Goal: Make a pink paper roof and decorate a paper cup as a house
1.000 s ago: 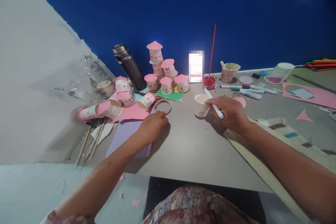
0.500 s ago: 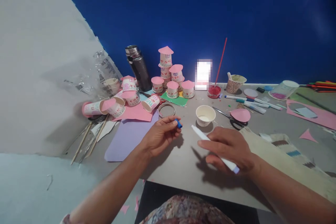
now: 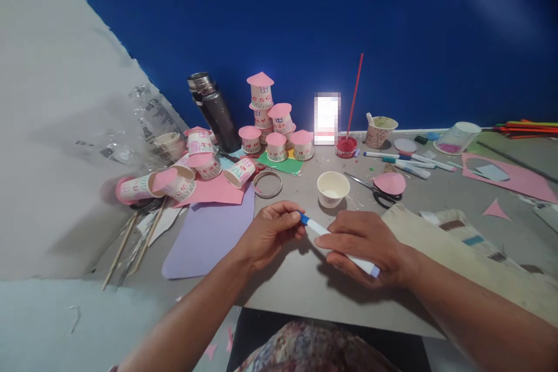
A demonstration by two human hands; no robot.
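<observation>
My left hand (image 3: 279, 231) pinches a blue marker cap (image 3: 304, 218) between thumb and fingers. The cap meets the tip end of a white marker (image 3: 337, 244), though I cannot tell how far on it sits. Wrapped round the marker's barrel is my right hand (image 3: 370, 244), closed, with the pale violet end poking out below. Just beyond both hands an open paper cup (image 3: 333, 189) stands upright. Scissors (image 3: 370, 188) lie to its right, partly under a pink paper cone (image 3: 389, 183). A roll of tape (image 3: 267, 185) lies left of the cup.
Several decorated cups with pink cone roofs (image 3: 261, 79) stand behind. Left are a dark flask (image 3: 215, 116) and a purple sheet (image 3: 209, 238). A small red pot (image 3: 346, 147) holds a red stick. Several markers (image 3: 410, 170) and a cloth (image 3: 436, 250) lie to the right.
The marker and the blue cap, apart before, now meet end to end as my hands came together. The view has shifted slightly to the right.
</observation>
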